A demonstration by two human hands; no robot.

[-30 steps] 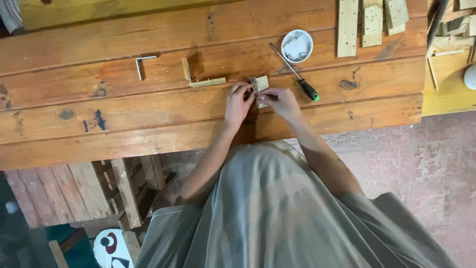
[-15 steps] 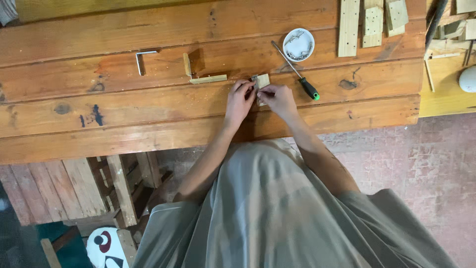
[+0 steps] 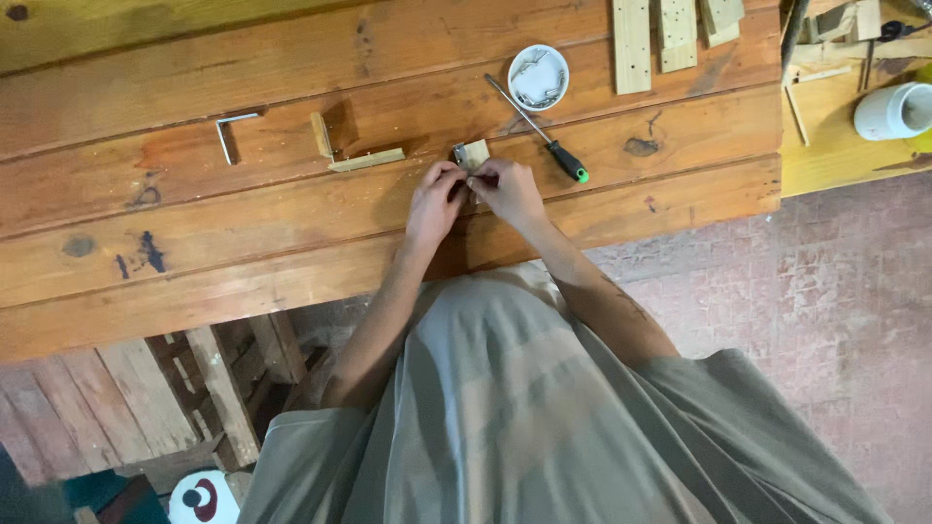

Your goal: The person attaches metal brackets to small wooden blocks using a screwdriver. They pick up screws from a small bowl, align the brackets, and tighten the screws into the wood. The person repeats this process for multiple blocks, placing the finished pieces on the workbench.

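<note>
Both hands have barely moved since before; they stay pressed together at the table's middle. Fingers of the left hand [image 3: 434, 199] and right hand [image 3: 509, 190] pinch a small wood block [image 3: 475, 152] with a metal bit on it. Just right lies a screwdriver [image 3: 537, 129]. Past it sits a white dish [image 3: 538, 78]. Left lies a wooden corner piece [image 3: 351, 152] on the table [image 3: 243, 233].

Up on the wooden desk [image 3: 243, 252], a screwdriver [image 3: 536, 129] with a black and green handle lies slanted, just beside a small white dish [image 3: 538, 78] holding metal bits. Further left, an L-shaped wooden piece [image 3: 351, 155] and a bent metal bracket [image 3: 229, 134]. Drilled wooden strips [image 3: 632, 44] line the far edge. At the right, a white cup [image 3: 893, 110] sits on a yellow surface.
</note>
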